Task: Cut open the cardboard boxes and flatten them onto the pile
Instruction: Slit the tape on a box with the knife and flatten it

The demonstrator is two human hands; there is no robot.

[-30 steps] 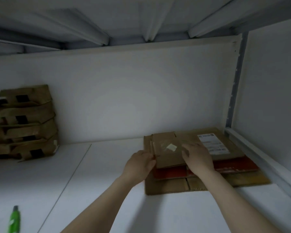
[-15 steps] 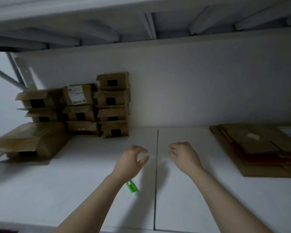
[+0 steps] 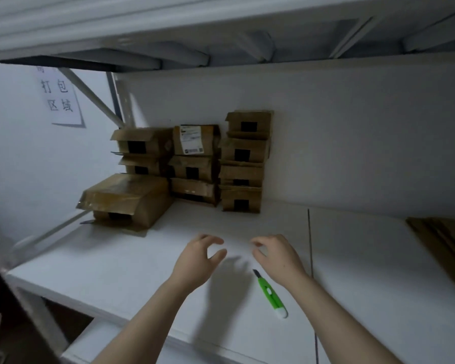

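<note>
While hands hover, knife lies beside right hand.

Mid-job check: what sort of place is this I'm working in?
Most likely a packing or stockroom bay: the wall sign reads "packing area" in Chinese, cardboard boxes, one with a shipping label, are stacked on a white shelf, and a green box cutter lies there.

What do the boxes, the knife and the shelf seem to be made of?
The boxes look like brown matte cardboard, judging by creased, folded flaps; one shows glossy tape. The knife has a bright green, shiny handle, probably plastic, and a dark, likely metal blade. The shelf is smooth matte white board; its core is unclear.
</note>
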